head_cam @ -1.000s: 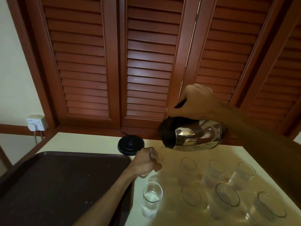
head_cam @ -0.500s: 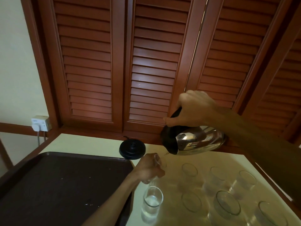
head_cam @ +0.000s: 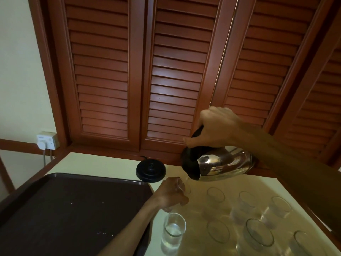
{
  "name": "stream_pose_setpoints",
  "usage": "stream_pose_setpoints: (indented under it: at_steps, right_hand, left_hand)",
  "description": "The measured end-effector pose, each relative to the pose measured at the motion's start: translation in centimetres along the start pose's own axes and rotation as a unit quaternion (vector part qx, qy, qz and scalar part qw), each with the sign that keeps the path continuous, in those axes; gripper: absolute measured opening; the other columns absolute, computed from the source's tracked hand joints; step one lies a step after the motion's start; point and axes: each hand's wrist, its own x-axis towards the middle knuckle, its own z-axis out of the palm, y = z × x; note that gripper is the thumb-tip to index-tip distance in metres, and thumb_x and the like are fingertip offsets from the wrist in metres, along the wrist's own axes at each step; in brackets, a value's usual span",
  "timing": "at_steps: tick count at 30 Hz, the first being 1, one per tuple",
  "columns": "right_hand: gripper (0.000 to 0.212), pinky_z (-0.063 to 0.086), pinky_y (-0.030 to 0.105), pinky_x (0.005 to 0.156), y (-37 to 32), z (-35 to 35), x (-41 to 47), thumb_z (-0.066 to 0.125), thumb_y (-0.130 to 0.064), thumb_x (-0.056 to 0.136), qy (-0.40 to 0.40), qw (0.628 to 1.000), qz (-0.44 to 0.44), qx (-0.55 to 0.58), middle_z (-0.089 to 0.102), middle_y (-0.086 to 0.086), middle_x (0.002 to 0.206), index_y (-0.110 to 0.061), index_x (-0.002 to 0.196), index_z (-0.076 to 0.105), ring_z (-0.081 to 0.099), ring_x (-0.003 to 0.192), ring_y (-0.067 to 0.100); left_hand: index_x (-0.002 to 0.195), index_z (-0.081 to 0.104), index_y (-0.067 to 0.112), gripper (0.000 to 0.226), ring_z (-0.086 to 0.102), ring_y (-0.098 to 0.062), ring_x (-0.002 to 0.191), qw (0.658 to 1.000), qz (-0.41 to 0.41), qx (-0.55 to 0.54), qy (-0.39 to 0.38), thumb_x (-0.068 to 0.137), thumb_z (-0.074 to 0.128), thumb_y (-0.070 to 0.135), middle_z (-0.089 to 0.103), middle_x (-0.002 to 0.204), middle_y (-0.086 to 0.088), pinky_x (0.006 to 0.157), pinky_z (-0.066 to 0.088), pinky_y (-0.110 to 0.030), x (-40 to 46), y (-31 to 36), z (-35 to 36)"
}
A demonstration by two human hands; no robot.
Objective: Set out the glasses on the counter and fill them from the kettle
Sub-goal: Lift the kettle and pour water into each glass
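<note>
Now the right hand (head_cam: 215, 126) is wrapped tight around the black handle of the kettle (head_cam: 219, 165), tipping the steel body well over so the dark spout end points down and left, right above the glass (head_cam: 185, 185) that the left hand (head_cam: 171, 194) is curled around. That left-hand grip looks like a steadying hold, keeping the glass put on the surface (head_cam: 103, 163) under the spout. The glass itself is mostly hidden by the fingers; only a sliver of rim shows, and I cannot tell how full it is.

Just in front of that hand stands a filled glass (head_cam: 173, 232), clear, straight-sided, water part way up. To the right the empty glasses (head_cam: 258, 231) are set out in two rows, close together but apart, which keeps each within an easy swing of the kettle. They are see-through and faint against the pale top.

The kettle's black base (head_cam: 150, 169) sits at the back, well clear of the pour. The dark tray (head_cam: 64, 209) lies on the left, no glasses on it. By my reckoning the filling has only just got going.
</note>
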Motion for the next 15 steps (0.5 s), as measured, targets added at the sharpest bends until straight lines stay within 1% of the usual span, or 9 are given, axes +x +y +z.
stream_pose_setpoints:
  at_steps: [2, 4, 6, 9, 11, 13, 15]
  right_hand:
    - [0.068, 0.050, 0.034, 0.063, 0.01, 0.07, 0.04, 0.063, -0.082, 0.072, -0.002, 1.000, 0.001, 0.002, 0.047, -0.004, 0.057, -0.018, 0.059, 0.044, 0.046, 0.053, 0.015]
    - [0.068, 0.051, 0.035, 0.064, 0.06, 0.33, 0.09, 0.062, -0.083, 0.072, 0.000, 1.000, 0.003, 0.001, 0.047, -0.005, 0.057, -0.019, 0.059, 0.044, 0.047, 0.053, 0.016]
    - [0.068, 0.052, 0.035, 0.065, 0.12, 0.58, 0.17, 0.062, -0.084, 0.071, 0.002, 1.000, 0.004, 0.002, 0.048, -0.005, 0.057, -0.020, 0.059, 0.044, 0.049, 0.054, 0.016]
    - [0.065, 0.052, 0.034, 0.066, 0.31, 0.73, 0.27, 0.061, -0.085, 0.070, -0.009, 1.000, 0.010, 0.008, 0.053, -0.005, 0.060, -0.021, 0.062, 0.049, 0.053, 0.057, 0.015]
    - [0.065, 0.053, 0.035, 0.066, 0.41, 0.82, 0.34, 0.060, -0.086, 0.069, -0.014, 1.000, 0.013, 0.011, 0.052, -0.005, 0.060, -0.022, 0.064, 0.051, 0.052, 0.057, 0.015]
    - [0.066, 0.055, 0.036, 0.066, 0.38, 0.86, 0.41, 0.057, -0.088, 0.068, -0.018, 1.000, 0.010, 0.008, 0.052, -0.006, 0.059, -0.022, 0.067, 0.056, 0.052, 0.056, 0.014]
    - [0.067, 0.056, 0.037, 0.067, 0.28, 0.81, 0.46, 0.057, -0.087, 0.068, -0.020, 1.000, 0.007, 0.008, 0.052, -0.006, 0.057, -0.021, 0.068, 0.061, 0.053, 0.055, 0.014]
  left_hand:
    - [0.073, 0.064, 0.023, 0.030, 0.069, -0.015, 0.075, 1.000, 0.003, -0.004, -0.008, 0.047, 0.075, 0.016, 0.072, 0.074, 0.004, 0.071, 0.060, -0.039, 0.01, 0.13, 0.07]
    - [0.072, 0.063, 0.023, 0.030, 0.070, -0.017, 0.075, 1.000, 0.010, -0.007, -0.010, 0.045, 0.075, 0.019, 0.073, 0.075, 0.002, 0.075, 0.061, -0.046, 0.23, 0.05, 0.11]
    - [0.073, 0.063, 0.023, 0.030, 0.069, -0.016, 0.074, 1.000, 0.011, -0.003, -0.013, 0.046, 0.075, 0.020, 0.072, 0.074, 0.003, 0.076, 0.061, -0.048, 0.30, 0.04, 0.14]
    - [0.074, 0.063, 0.024, 0.030, 0.066, -0.013, 0.070, 1.000, 0.005, -0.002, -0.014, 0.048, 0.075, 0.015, 0.069, 0.071, 0.008, 0.070, 0.058, -0.038, 0.19, 0.41, 0.19]
    - [0.076, 0.063, 0.023, 0.030, 0.066, -0.012, 0.071, 1.000, -0.001, 0.000, -0.016, 0.049, 0.075, 0.014, 0.069, 0.072, 0.008, 0.069, 0.057, -0.036, 0.22, 0.42, 0.23]
    - [0.076, 0.065, 0.022, 0.033, 0.068, -0.014, 0.074, 1.000, -0.007, -0.001, -0.015, 0.046, 0.075, 0.016, 0.071, 0.075, 0.007, 0.073, 0.060, -0.041, 0.20, 0.33, 0.22]
    - [0.076, 0.065, 0.022, 0.037, 0.071, -0.021, 0.081, 1.000, -0.007, 0.000, -0.012, 0.040, 0.073, 0.022, 0.073, 0.081, 0.004, 0.077, 0.061, -0.047, 0.27, 0.13, 0.29]
